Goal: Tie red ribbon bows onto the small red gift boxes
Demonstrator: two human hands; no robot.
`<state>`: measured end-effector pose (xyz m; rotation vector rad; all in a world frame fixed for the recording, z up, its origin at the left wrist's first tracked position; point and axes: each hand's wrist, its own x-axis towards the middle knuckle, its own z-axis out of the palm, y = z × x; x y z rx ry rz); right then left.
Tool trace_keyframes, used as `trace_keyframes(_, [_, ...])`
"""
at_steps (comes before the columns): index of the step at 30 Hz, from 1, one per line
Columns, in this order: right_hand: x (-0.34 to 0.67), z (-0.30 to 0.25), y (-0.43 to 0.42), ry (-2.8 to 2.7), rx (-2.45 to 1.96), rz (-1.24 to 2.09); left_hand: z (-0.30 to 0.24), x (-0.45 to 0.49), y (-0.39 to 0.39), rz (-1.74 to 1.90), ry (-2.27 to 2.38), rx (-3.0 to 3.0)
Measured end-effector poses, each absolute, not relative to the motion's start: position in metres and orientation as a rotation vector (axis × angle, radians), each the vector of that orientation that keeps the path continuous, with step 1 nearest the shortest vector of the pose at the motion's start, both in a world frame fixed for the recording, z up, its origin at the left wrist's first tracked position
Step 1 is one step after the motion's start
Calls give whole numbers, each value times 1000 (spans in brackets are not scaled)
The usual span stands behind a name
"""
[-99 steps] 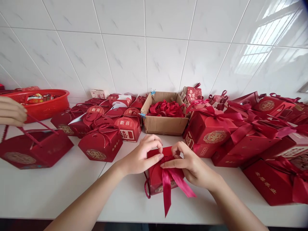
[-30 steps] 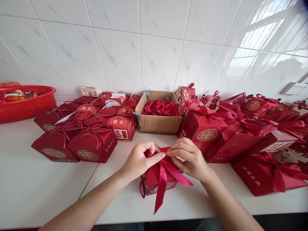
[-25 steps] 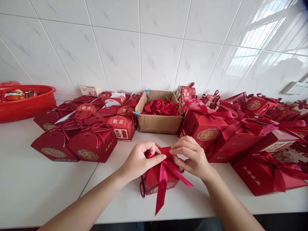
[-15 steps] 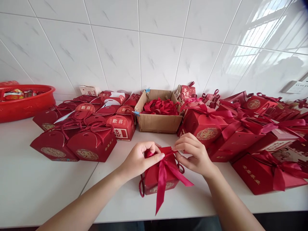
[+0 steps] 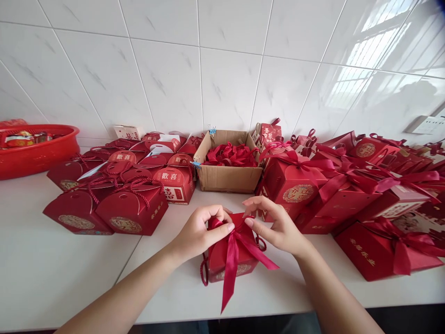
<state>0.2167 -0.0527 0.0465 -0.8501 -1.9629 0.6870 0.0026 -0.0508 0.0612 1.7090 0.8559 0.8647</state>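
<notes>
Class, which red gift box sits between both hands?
The front-middle box, between left hand and right hand, ribbon hanging down its front; left-side boxes and right-side boxes lie outside them.

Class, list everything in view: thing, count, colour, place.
box: 1, red, front centre
ribbon: 1, crimson, on box
carton: 1, brown, back centre
other ribbons: many, red, in carton
clips: 2, blue, on carton
left boxes: many, mostly red, left
right boxes: many, mostly red, right
tub: 1, red, far left
packets: some, mixed, in tub
table: 1, white, beneath
wall: 1, white, behind
wall fitting: 1, white, far right
left hand: 1, bare, holding ribbon
right hand: 1, bare, by ribbon
arms: 2, bare, foreground
</notes>
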Motion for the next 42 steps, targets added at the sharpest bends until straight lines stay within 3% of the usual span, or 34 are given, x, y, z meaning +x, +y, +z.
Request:
trace_keyframes(6, [218,47,-53,-1830,-834,920,58,1,-49,861,826,1700])
trace_keyframes(14, [218,51,-49,-1895,-782,836,59,1,-49,857,821,1697])
trace_keyframes(28, [200,41,-56,-1550,-873,1053,60,3,-52,864,846,1762])
trace_keyframes(42, [214,51,-50,-1736,-1029,1042,59,3,-50,866,873,1732])
